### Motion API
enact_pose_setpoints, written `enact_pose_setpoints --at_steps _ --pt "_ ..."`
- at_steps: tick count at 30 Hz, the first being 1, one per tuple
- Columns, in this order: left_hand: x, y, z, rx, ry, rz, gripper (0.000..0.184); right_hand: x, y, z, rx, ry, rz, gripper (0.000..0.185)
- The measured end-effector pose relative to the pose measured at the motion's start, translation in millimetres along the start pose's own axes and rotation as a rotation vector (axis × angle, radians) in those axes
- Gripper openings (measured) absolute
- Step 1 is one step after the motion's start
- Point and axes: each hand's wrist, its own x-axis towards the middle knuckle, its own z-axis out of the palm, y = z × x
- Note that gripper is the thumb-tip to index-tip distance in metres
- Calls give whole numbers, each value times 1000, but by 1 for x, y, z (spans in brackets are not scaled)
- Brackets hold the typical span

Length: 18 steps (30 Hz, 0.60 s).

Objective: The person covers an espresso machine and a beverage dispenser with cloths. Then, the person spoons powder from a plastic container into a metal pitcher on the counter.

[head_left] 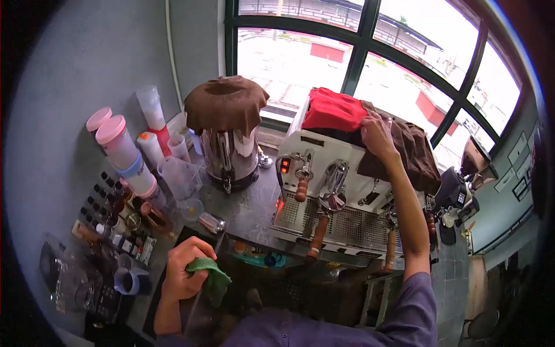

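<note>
My left hand (186, 269) is closed round a green cloth (217, 283), whose end hangs down in front of the counter's edge. My right hand (378, 136) reaches to the top of the white espresso machine (358, 156), its fingers at the edge where a red cloth (334, 111) meets a brown cloth (411, 151). Which cloth the fingers pinch is too small to tell. The brown cloth drapes over the machine's right front. Portafilters with wooden handles (317, 236) are fitted below, above the metal drip tray (295, 217).
A metal urn (228, 156) under a brown cloth (226, 104) stands left of the machine. Further left are stacked containers (132, 165), a clear jug (178, 176), syrup bottles (115, 202) and a metal shaker (212, 223). A coffee grinder (459, 188) stands at the right.
</note>
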Motion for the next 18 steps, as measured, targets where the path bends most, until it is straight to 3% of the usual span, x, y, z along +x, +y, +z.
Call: enact_pose_setpoints --at_steps 1,3,4,6,8,10,11,12,14,16,17,18 --pt "4 -5 -7 -13 -14 -10 29 5 -1 -4 -10 2 12 35" --pt "13 -15 -19 -38 -47 1 26 14 -4 -12 435 161 264 26" --pt "17 -20 -23 -55 -73 1 22 20 -1 -10 426 163 272 26" --pt "25 -28 -27 -65 -79 4 25 32 12 -5 629 661 403 27" --pt "32 -35 -29 -72 -88 6 28 46 30 -13 639 872 640 34" --pt "39 -39 -33 -55 -125 36 24 48 50 -35 898 967 717 41" --pt "43 -41 -32 -58 -135 39 24 62 111 -14 824 1037 746 46" --pt "46 -42 -32 -52 -143 48 22 54 99 -36 777 1071 759 50" --pt "51 -43 -30 -49 -164 61 20 51 156 -31 734 1027 825 50" --pt "54 -44 -29 -46 -158 35 6 40 195 -35 600 990 820 49" --pt "58 -42 -27 -45 -160 39 6 31 216 -34 504 970 763 49" --pt "63 -37 -25 -7 -103 50 7 30 214 -37 543 1030 846 50"
